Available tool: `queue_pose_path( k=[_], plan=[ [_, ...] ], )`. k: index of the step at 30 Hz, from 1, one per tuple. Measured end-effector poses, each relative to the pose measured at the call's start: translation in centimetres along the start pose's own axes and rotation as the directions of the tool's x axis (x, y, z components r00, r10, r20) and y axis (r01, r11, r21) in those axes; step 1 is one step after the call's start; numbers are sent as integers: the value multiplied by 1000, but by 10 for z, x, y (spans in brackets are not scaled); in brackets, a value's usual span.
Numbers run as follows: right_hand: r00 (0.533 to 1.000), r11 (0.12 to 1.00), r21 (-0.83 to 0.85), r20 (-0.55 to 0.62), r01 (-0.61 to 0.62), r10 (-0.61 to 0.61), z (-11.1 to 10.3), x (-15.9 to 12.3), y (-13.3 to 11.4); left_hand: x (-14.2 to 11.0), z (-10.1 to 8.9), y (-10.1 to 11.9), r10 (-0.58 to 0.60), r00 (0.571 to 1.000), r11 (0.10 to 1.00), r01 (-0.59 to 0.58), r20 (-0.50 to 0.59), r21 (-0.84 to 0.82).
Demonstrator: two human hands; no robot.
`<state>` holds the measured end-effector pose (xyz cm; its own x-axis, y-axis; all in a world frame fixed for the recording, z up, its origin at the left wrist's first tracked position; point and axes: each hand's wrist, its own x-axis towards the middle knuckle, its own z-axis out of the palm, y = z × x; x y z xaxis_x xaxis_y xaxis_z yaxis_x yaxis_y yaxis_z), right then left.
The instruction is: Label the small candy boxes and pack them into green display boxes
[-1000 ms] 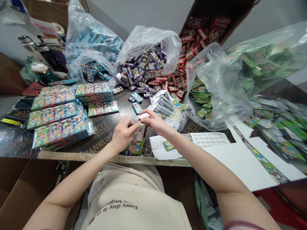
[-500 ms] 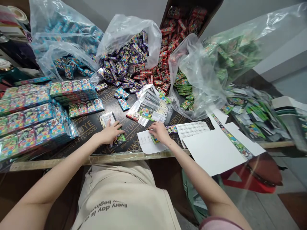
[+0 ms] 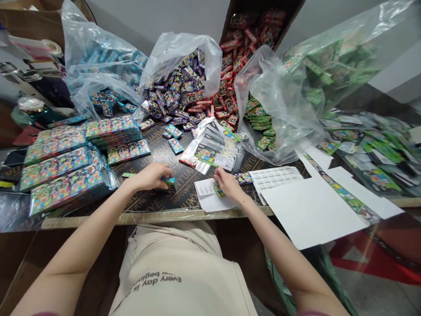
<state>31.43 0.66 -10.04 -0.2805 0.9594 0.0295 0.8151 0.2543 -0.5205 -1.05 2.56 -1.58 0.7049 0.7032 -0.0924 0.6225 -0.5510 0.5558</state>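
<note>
By the near edge of the fan of flat bags (image 3: 213, 149), the right hand (image 3: 226, 183) with curled fingers, over white paper (image 3: 210, 204) and a small green pack (image 3: 218, 191). Left of the fan and nearer, the left hand (image 3: 151, 176) at a green-edged thing (image 3: 169, 184), partly hidden. Just left of the fan, blue packs (image 3: 175, 145); far left, shiny stacks (image 3: 70, 182). Behind it, purple packs (image 3: 174, 85) and red packs (image 3: 228, 90). Right of it, a see-through bag (image 3: 283, 101); nearer on that side, big white card (image 3: 305, 210).
</note>
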Motion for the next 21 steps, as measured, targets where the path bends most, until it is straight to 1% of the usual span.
queue_pose_path(
  k=[1,2,3,4,5,6,7,9,10,12,14,16,18,21],
  plan=[
    [1000,997,75,-27,0,2,-3,1,-7,-7,-7,3,-21,993,999,16,-114,-46],
    [998,986,165,-67,12,-1,-5,3,-17,-14,-11,5,-64,970,993,38,-234,-113],
    [993,964,263,-114,38,-8,-6,5,-30,-20,-13,7,-125,929,977,54,-349,-207],
    [987,928,366,-157,72,-15,-7,7,-45,-25,-12,8,-195,874,947,49,-446,-318],
    [982,878,465,-189,109,-22,-8,9,-62,-29,-8,9,-266,817,904,27,-512,-427],
    [977,819,555,-211,147,-33,-7,12,-81,-31,-1,9,-333,767,853,-4,-549,-522],
    [972,756,628,-228,183,-46,-5,14,-99,-33,7,9,-386,728,803,-37,-567,-595],
    [961,656,714,-270,245,-65,0,17,-130,-36,26,9,-447,674,738,-95,-589,-668],
    [954,630,730,-292,263,-60,4,18,-142,-37,35,10,-455,654,729,-117,-605,-675],
    [942,627,728,-336,278,-27,12,19,-158,-40,47,14,-442,621,742,-153,-647,-653],
    [933,649,709,-360,277,-5,16,20,-164,-44,49,21,-399,612,786,-156,-683,-599],
    [933,662,699,-359,269,0,16,19,-167,-46,43,28,-333,613,849,-135,-717,-510],
    [946,656,714,-325,244,2,11,20,-168,-47,34,34,-269,608,898,-122,-747,-422],
    [973,619,764,-229,185,-8,2,20,-171,-44,24,38,-218,584,923,-137,-782,-359]
  ],
)
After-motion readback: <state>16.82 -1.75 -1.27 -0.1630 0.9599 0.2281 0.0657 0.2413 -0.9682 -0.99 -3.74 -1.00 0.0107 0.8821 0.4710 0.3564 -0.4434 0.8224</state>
